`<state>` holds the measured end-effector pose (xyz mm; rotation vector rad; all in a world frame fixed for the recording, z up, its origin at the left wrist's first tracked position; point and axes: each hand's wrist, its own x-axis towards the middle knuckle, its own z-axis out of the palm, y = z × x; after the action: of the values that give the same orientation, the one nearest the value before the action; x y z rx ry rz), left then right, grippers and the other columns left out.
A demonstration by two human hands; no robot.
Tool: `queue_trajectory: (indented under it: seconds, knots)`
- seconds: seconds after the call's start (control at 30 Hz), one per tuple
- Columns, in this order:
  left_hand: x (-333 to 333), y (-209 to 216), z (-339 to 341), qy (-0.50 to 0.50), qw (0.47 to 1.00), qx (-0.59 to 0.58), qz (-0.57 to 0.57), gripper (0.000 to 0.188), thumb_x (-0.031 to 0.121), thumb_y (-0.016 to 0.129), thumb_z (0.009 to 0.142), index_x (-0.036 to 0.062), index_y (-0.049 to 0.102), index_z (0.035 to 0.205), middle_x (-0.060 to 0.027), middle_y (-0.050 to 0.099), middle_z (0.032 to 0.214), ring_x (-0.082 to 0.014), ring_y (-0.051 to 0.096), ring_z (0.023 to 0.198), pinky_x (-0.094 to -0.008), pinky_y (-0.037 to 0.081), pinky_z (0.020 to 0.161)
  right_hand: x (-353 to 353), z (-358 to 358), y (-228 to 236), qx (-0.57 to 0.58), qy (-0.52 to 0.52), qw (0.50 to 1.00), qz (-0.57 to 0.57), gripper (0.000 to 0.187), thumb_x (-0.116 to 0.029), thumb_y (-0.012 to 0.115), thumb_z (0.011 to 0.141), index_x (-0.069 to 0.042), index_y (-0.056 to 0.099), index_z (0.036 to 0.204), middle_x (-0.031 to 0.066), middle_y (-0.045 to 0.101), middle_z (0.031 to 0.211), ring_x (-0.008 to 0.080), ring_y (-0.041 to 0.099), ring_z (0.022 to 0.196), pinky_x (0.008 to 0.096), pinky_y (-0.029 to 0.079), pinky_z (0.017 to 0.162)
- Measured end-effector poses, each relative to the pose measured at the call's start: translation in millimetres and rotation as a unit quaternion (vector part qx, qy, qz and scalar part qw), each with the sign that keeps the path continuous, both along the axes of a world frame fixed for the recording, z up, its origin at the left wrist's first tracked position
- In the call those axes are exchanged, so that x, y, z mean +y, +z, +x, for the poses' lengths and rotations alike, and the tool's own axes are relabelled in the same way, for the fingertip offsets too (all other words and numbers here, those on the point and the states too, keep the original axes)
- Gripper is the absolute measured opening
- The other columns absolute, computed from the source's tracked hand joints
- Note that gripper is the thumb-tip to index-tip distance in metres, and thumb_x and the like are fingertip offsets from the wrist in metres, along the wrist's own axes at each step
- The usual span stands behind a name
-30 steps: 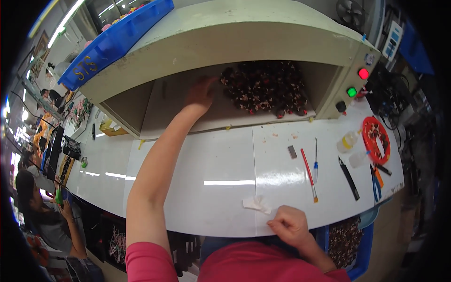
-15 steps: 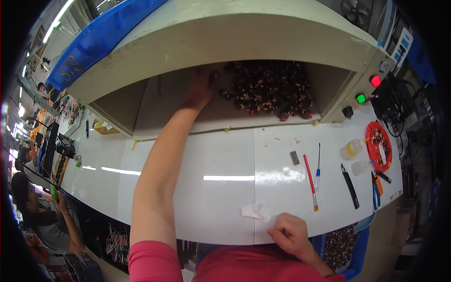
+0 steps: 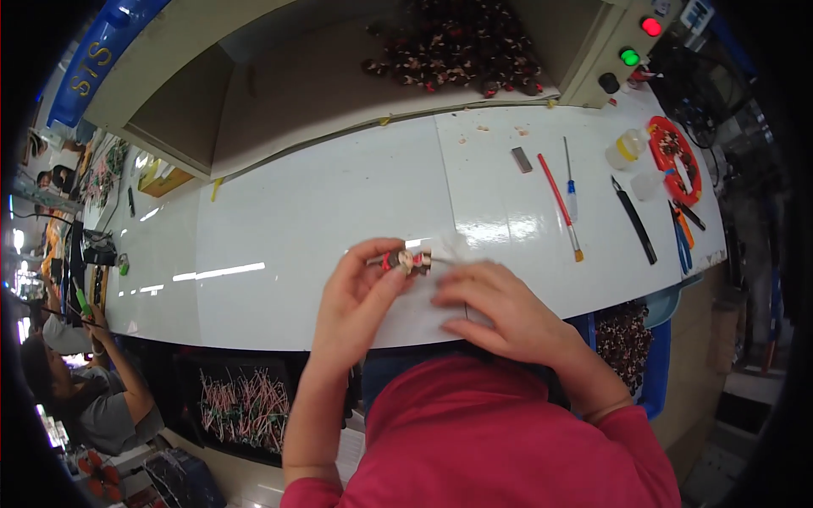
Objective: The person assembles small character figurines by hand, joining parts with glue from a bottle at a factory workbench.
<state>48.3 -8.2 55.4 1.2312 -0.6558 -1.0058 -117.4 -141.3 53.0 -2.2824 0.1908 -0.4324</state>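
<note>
My left hand is closed around a small brown figurine with red and cream parts, above the white table near its front edge. Fingers and thumb pinch it from the left side, and its right end sticks out. Just to the right, my right hand has its fingers apart, with the fingertips a short way from the figurine and slightly blurred. A crumpled white tissue lies just behind the right fingertips; whether they touch it is unclear.
A beige box-like cabinet with lit buttons holds many small brown figurines. Right of centre lie a grey block, red brush, blue screwdriver, black knife, pliers, bottle and red tray. A co-worker sits left.
My left hand has come back out of the cabinet with a figurine in it. My right hand has lifted and opened from a loose fist beside the tissue. The view has tilted down.
</note>
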Motion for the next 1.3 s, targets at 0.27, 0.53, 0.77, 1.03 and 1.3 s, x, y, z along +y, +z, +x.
queue_trajectory:
  seconds: [0.27,0.53,0.77,1.03,1.3]
  knots:
    - [8.7,-15.6,-27.6,0.009,0.998,0.039,-0.044,0.031,0.004,0.050,0.094,-0.0016,0.044,0.124,-0.0110,0.054,0.115,-0.0148,0.056,0.104,-0.0280,0.045,0.091,5.6,-13.6,-5.1,-0.078,-0.124,0.980,0.137,0.035,-0.007,0.069,0.078,-0.004,0.055,0.110,0.0098,0.056,0.110,0.0222,0.055,0.099,0.0340,0.046,0.084]
    - [9.3,-29.6,-32.2,-0.024,0.997,-0.057,-0.052,0.036,0.007,0.050,0.095,-0.0006,0.045,0.130,-0.0107,0.057,0.113,-0.0155,0.058,0.102,-0.0278,0.048,0.086,31.9,0.6,-27.9,-0.089,-0.127,0.973,0.171,0.036,-0.005,0.076,0.073,-0.005,0.052,0.100,0.0060,0.056,0.100,0.0164,0.058,0.089,0.0284,0.048,0.080]
    - [13.0,-27.4,-29.2,-0.052,0.987,-0.150,-0.021,0.045,0.006,0.051,0.093,0.0009,0.041,0.136,-0.0148,0.059,0.111,-0.0186,0.061,0.097,-0.0302,0.049,0.082,34.4,0.5,-38.1,-0.136,-0.158,0.970,0.124,0.032,-0.001,0.075,0.071,-0.005,0.054,0.095,0.0063,0.057,0.093,0.0177,0.057,0.084,0.0287,0.048,0.074]
    - [12.8,-25.0,-35.4,-0.058,0.975,-0.216,0.011,0.047,0.001,0.046,0.088,0.0004,0.041,0.135,-0.0144,0.059,0.103,-0.0196,0.060,0.086,-0.0303,0.049,0.080,35.8,1.5,-36.1,-0.148,-0.146,0.978,0.025,0.034,0.004,0.074,0.067,-0.004,0.058,0.095,0.0077,0.058,0.091,0.0213,0.057,0.083,0.0294,0.048,0.071]
    - [11.1,-36.0,-37.5,-0.037,0.952,-0.304,-0.009,0.046,0.003,0.050,0.085,0.0018,0.041,0.130,-0.0178,0.057,0.096,-0.0331,0.059,0.082,-0.0390,0.048,0.073,34.5,0.3,-35.8,-0.153,-0.130,0.980,-0.013,0.034,0.006,0.074,0.067,-0.004,0.059,0.096,0.0080,0.058,0.090,0.0195,0.058,0.081,0.0270,0.051,0.064]
